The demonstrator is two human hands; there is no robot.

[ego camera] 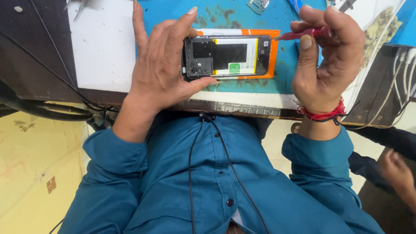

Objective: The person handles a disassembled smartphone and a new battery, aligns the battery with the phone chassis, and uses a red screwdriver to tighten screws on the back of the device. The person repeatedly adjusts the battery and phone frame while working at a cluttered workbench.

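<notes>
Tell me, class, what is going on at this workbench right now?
A person in a blue shirt holds an opened phone, its back cover off, in the left hand above a blue mat. The right hand grips a red screwdriver, whose tip touches the phone's right end. The battery and camera module are exposed. Another person's hand shows at the lower right.

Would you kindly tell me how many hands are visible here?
3: the left hand grips the opened phone, the right hand holds a red screwdriver, and another person's hand shows at lower right.
</notes>
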